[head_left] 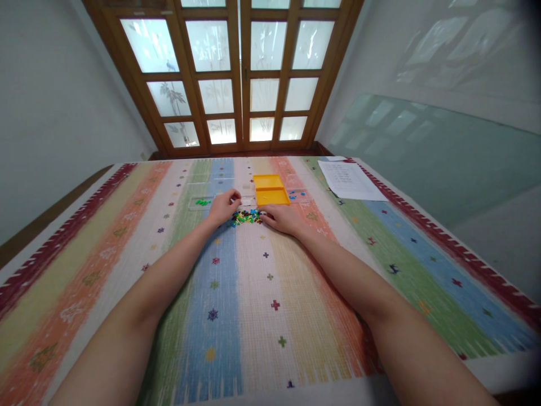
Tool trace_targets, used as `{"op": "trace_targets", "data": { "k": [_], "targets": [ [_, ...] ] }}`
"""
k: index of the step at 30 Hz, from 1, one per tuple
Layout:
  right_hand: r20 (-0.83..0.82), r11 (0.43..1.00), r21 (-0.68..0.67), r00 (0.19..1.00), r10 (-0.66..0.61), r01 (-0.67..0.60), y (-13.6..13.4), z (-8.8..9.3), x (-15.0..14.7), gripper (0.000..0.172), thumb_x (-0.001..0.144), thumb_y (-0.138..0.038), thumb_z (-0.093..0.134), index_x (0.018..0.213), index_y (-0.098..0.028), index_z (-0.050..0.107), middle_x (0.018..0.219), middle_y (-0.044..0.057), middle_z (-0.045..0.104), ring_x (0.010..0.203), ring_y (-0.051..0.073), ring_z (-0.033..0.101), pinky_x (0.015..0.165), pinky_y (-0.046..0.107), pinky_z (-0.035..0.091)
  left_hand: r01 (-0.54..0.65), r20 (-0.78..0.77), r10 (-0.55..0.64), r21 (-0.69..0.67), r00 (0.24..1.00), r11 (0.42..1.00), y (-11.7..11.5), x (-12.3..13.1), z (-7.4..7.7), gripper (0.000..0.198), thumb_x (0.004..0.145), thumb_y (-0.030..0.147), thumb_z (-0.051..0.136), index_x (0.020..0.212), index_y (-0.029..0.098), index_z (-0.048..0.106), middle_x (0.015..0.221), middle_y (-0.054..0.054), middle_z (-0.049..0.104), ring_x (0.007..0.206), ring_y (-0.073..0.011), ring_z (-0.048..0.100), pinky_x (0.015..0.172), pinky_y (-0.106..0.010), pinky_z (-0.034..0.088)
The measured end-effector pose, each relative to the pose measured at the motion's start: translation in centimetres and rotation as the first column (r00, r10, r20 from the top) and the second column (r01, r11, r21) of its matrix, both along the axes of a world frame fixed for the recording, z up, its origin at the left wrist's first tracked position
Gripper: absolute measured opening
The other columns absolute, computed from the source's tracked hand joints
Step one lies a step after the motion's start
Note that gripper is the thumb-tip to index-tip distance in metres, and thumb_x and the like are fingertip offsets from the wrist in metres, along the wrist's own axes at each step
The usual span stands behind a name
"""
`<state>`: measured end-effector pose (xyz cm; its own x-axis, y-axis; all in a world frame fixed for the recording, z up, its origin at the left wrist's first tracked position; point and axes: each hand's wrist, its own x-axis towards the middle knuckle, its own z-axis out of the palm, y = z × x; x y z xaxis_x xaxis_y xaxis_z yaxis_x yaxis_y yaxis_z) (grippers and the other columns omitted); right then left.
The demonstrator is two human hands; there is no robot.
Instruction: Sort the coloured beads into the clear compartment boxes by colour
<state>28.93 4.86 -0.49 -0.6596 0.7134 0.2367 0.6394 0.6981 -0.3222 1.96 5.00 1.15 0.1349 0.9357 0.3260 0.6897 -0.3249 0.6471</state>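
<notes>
A loose pile of tiny multicoloured pieces (pixel 247 218) lies on the striped tablecloth between my hands. My left hand (pixel 223 208) is at the pile's upper left, its fingers curled together in a pinch beside a small white open box (pixel 248 201). Whatever it may hold is too small to make out. At the pile's right edge, my right hand (pixel 282 219) rests low with bent fingers and thumb closed in on the pieces; what sits between the tips cannot be told. Just behind it stands an open yellow box (pixel 273 197) with a tiny piece inside.
A clear box (pixel 193 204) with green pieces (pixel 203 202) is left of my left hand. Another clear box (pixel 305 195) with blue pieces (pixel 292 196) stands right of the yellow one. A printed sheet (pixel 350 181) lies at the back right. Wooden glazed doors (pixel 243 73) rise beyond the table.
</notes>
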Motion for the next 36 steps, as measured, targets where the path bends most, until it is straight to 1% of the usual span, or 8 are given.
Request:
{"op": "trace_targets", "data": {
  "k": [3, 6, 11, 16, 23, 26, 28, 36],
  "targets": [
    [-0.002, 1.000, -0.001, 1.000, -0.009, 0.009, -0.1, 0.1, 0.0, 0.032, 0.108, -0.038, 0.055, 0.133, -0.025, 0.069, 0.120, 0.007, 0.076, 0.104, 0.022, 0.069, 0.086, 0.030, 0.046, -0.005, 0.015, 0.006, -0.022, 1.000, 1.000, 1.0, 0.8, -0.1, 0.029, 0.092, 0.019, 0.053, 0.112, 0.021, 0.073, 0.106, -0.004, 0.079, 0.069, -0.0168, 0.066, 0.078, -0.032, 0.053],
    [-0.007, 1.000, 0.011, 1.000, 0.000, 0.000, -0.1, 0.1, 0.0, 0.031, 0.108, -0.038, 0.055, 0.132, -0.025, 0.069, 0.121, 0.007, 0.076, 0.105, 0.022, 0.069, 0.086, 0.030, 0.046, -0.014, -0.042, 0.014, 0.004, 0.999, 1.000, 1.3, 0.6, -0.3, 0.035, 0.094, 0.018, 0.051, 0.118, 0.020, 0.076, 0.110, -0.005, 0.080, 0.077, -0.0195, 0.069, 0.088, -0.035, 0.053],
    [-0.003, 1.000, 0.007, 1.000, 0.008, -0.008, 0.1, -0.2, 0.0, 0.032, 0.108, -0.038, 0.055, 0.133, -0.024, 0.069, 0.122, 0.008, 0.076, 0.108, 0.023, 0.069, 0.089, 0.031, 0.047, -0.014, -0.116, 0.019, 0.037, 0.993, 0.999, 0.6, -1.5, -0.5, 0.031, 0.093, 0.024, 0.053, 0.108, 0.022, 0.080, 0.101, -0.005, 0.079, 0.082, -0.0223, 0.068, 0.087, -0.036, 0.053],
    [-0.006, 1.000, -0.007, 1.000, 0.005, -0.005, -0.1, 0.3, 0.0, 0.030, 0.107, -0.037, 0.056, 0.131, -0.024, 0.070, 0.124, 0.007, 0.075, 0.111, 0.023, 0.069, 0.090, 0.031, 0.048, 0.088, -0.124, -0.089, -0.014, 0.988, 0.996, -0.5, -4.9, -0.3, 0.031, 0.092, 0.030, 0.053, 0.107, 0.024, 0.079, 0.098, -0.005, 0.079, 0.080, -0.0216, 0.068, 0.084, -0.037, 0.055],
    [-0.028, 1.000, -0.009, 1.000, 0.011, -0.011, -0.4, 0.5, 0.1, 0.029, 0.107, -0.033, 0.057, 0.129, -0.023, 0.071, 0.122, 0.008, 0.076, 0.107, 0.022, 0.070, 0.090, 0.030, 0.048, 0.238, -0.356, -0.256, -0.094, 0.899, 0.967, -1.6, -8.0, 0.6, 0.026, 0.085, 0.027, 0.059, 0.101, 0.026, 0.079, 0.101, -0.005, 0.077, 0.084, -0.0214, 0.068, 0.083, -0.032, 0.053],
    [-0.033, 1.000, -0.002, 0.999, 0.023, -0.023, -0.1, 0.2, 0.1, 0.029, 0.107, -0.034, 0.056, 0.129, -0.023, 0.071, 0.123, 0.008, 0.075, 0.109, 0.022, 0.070, 0.091, 0.030, 0.049, 0.303, -0.437, -0.345, -0.165, 0.831, 0.939, -1.8, -8.4, 0.8, 0.027, 0.085, 0.025, 0.059, 0.106, 0.024, 0.077, 0.106, -0.005, 0.075, 0.082, -0.0189, 0.066, 0.080, -0.030, 0.050],
    [-0.032, 1.000, 0.002, 0.999, 0.023, -0.023, 0.0, 0.0, 0.1, 0.030, 0.108, -0.036, 0.055, 0.130, -0.024, 0.071, 0.124, 0.008, 0.075, 0.111, 0.023, 0.070, 0.092, 0.031, 0.049, 0.312, -0.464, -0.355, -0.169, 0.811, 0.935, -1.9, -8.5, 0.9, 0.027, 0.087, 0.026, 0.059, 0.108, 0.023, 0.077, 0.109, -0.006, 0.072, 0.083, -0.0181, 0.065, 0.081, -0.030, 0.049],
    [-0.016, 1.000, 0.024, 1.000, 0.020, -0.020, 0.0, 0.0, 0.2, 0.031, 0.108, -0.037, 0.054, 0.132, -0.024, 0.070, 0.125, 0.007, 0.075, 0.110, 0.023, 0.070, 0.090, 0.031, 0.049, 0.291, -0.439, -0.320, -0.134, 0.840, 0.947, -2.1, -8.1, 0.4, 0.020, 0.091, 0.030, 0.059, 0.098, 0.022, 0.075, 0.102, -0.005, 0.071, 0.081, -0.0186, 0.063, 0.076, -0.030, 0.046]
  ]
}}
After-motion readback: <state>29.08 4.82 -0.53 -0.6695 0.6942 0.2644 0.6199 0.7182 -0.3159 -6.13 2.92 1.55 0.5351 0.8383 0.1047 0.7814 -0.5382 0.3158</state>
